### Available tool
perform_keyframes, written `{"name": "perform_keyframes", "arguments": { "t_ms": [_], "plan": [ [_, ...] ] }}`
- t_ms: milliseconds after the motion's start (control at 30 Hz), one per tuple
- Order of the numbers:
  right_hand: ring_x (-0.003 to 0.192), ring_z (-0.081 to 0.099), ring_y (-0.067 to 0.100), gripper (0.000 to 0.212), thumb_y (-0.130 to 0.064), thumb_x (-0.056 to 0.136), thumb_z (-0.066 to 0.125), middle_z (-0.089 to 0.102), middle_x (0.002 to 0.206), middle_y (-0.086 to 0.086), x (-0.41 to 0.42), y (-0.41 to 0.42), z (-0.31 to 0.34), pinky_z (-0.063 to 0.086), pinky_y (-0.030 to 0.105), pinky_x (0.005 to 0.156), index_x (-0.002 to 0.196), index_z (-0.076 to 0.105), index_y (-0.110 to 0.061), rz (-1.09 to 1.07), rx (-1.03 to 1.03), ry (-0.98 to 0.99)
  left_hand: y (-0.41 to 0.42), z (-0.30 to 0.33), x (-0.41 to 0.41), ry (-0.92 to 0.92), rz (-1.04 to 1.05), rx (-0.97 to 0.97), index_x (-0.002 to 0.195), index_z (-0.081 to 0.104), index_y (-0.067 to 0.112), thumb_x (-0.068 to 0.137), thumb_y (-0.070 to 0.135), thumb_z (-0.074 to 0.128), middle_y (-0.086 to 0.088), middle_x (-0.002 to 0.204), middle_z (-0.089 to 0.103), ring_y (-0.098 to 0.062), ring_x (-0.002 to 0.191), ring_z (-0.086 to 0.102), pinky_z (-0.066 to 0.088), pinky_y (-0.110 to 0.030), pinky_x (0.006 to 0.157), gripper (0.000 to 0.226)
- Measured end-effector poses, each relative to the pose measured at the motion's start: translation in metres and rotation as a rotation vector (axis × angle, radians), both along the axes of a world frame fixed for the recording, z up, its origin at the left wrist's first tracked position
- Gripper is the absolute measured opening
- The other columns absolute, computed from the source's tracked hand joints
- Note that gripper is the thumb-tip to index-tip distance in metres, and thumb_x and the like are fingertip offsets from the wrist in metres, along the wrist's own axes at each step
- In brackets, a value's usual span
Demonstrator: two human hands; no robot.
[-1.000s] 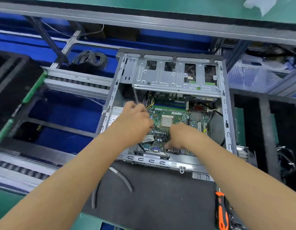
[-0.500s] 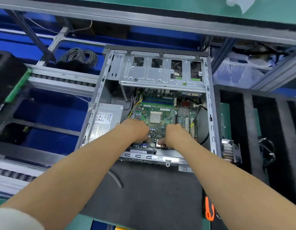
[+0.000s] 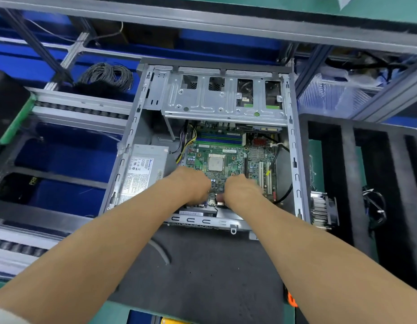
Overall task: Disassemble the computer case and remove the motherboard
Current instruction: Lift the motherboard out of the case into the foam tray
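I am looking down into an opened computer case (image 3: 294, 160) that is lying on a dark mat (image 3: 202, 277), its side panel off and the green motherboard (image 3: 228, 160) still sitting flat on the case floor, below the metal drive cage (image 3: 223, 99). Both of my bare hands are reaching into the case and meeting at the near edge of the board, just inside the rear port wall. My left hand (image 3: 191, 185) is lying knuckles-up over the board's near left corner, its fingers curling down out of sight. My right hand (image 3: 241, 190) is sitting just beside it, fingers bending down toward the port connectors at the board's edge. I cannot tell whether either hand is pinching the board or only pressing on it, because the fingertips are hidden beneath the backs of the hands. A grey power supply (image 3: 144, 171) is occupying the case's left side, next to the board. Outside the case on the right, a finned heatsink (image 3: 322, 211) is resting against a black foam tray (image 3: 347, 183). A coil of grey cable (image 3: 107, 76) is lying beyond the case on the left, and an orange tool handle (image 3: 291, 300) is showing at the mat's right edge.
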State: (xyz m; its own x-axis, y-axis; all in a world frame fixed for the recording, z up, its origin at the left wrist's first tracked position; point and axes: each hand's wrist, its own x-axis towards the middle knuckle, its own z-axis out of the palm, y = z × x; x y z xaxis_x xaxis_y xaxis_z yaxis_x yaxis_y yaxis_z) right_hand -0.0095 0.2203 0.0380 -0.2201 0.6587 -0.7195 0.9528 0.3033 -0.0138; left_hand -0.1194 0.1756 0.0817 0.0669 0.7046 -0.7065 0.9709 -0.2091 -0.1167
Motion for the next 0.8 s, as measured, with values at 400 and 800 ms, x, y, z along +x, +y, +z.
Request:
{"name": "perform_keyframes", "arguments": {
  "t_ms": [400,800],
  "plan": [
    [0.093,0.060,0.027,0.068,-0.065,0.081,0.061,0.042,0.079,0.005,0.003,-0.001,0.013,0.052,0.036,0.074,0.116,0.058,-0.006,0.010,-0.044,0.037,-0.026,0.064,-0.014,-0.138,0.117,0.207,0.093,0.067,0.021,0.097,0.028,0.054,-0.005,0.099,0.063,-0.026,0.078,0.057,0.046,-0.034,0.069,0.015],
    [0.081,0.059,0.026,0.060,-0.070,0.083,0.056,0.053,0.086,0.006,0.014,-0.003,0.026,0.052,0.033,0.071,0.087,0.052,-0.010,0.069,0.019,0.059,-0.020,0.038,-0.007,-0.234,0.276,-0.015,0.080,0.067,0.014,0.083,0.000,0.057,-0.001,0.084,0.062,-0.021,0.071,0.055,0.045,-0.029,0.062,0.018]
  ]
}}
